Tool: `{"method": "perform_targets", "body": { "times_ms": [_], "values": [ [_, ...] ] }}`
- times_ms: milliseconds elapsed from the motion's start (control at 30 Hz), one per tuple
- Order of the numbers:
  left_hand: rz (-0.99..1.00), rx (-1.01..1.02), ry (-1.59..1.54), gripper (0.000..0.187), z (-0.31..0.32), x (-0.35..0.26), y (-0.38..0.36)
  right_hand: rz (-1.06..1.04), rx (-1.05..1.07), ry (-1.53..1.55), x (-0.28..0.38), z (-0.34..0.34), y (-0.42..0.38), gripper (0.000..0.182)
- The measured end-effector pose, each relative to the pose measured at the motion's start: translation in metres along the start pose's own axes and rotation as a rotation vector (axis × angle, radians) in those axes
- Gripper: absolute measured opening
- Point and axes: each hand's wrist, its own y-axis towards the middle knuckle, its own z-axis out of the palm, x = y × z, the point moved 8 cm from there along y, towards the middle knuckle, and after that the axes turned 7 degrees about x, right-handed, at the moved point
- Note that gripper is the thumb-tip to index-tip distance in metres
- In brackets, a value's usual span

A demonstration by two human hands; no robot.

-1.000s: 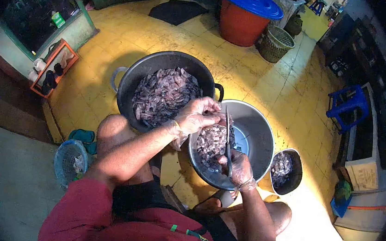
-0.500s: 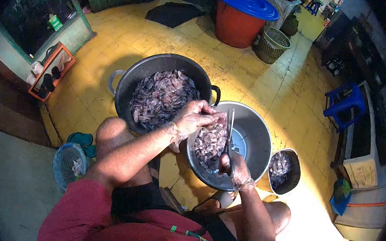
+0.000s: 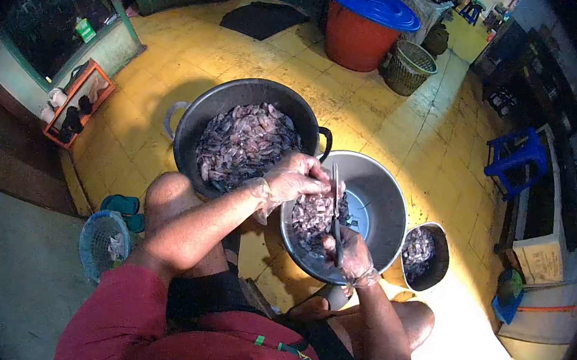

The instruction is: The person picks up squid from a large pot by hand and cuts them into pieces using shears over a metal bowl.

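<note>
My left hand point(image 3: 295, 179), in a clear plastic glove, pinches a piece of squid point(image 3: 340, 188) above the grey basin point(image 3: 391, 197). My right hand point(image 3: 353, 254), gloved too, is wrapped round the handles of a pair of scissors point(image 3: 336, 216). The scissors point away from me, their blades together against the squid beside my left fingertips. Below lies a heap of cut squid pieces point(image 3: 309, 215) on the basin's left side. To the left, a black two-handled tub point(image 3: 193, 119) holds a large pile of squid point(image 3: 247, 141).
At the basin's right stands a small container point(image 3: 440, 264) with more squid. A blue basket point(image 3: 90, 251) and green sandals point(image 3: 123, 206) lie left of my leg. Farther off are a red barrel with a blue lid point(image 3: 361, 38), a wicker-like basket point(image 3: 407, 70) and a blue stool point(image 3: 519, 160).
The scissor blades, apart before, have come together at the squid. Less of the squid piece shows beyond my left fingers. Both hands stay over the basin.
</note>
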Motion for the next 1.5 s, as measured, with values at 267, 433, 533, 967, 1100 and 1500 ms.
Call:
{"method": "perform_targets", "body": {
  "times_ms": [267, 433, 533, 967, 1100, 1500],
  "values": [
    [-0.053, 0.004, -0.115, 0.013, 0.008, -0.001, -0.003, 0.008, -0.093, 0.027, 0.003, -0.012, 0.000, 0.042],
    [0.052, -0.042, -0.236, 0.015, 0.001, -0.003, -0.002, -0.024, -0.021, 0.066, -0.006, -0.011, 0.002, 0.056],
    [0.070, -0.089, -0.203, 0.015, -0.005, 0.003, -0.001, -0.050, 0.103, -0.046, -0.006, 0.001, 0.004, 0.065],
    [0.027, -0.018, -0.040, 0.012, -0.003, 0.006, 0.002, 0.059, 0.005, -0.121, 0.003, -0.003, -0.002, 0.046],
    [0.000, 0.023, 0.017, 0.011, 0.002, 0.012, 0.002, 0.005, -0.038, -0.115, 0.000, -0.004, 0.000, 0.046],
    [0.081, -0.102, -0.163, 0.013, -0.007, 0.002, 0.001, -0.100, 0.075, -0.028, -0.003, 0.003, 0.003, 0.059]
  ]
}}
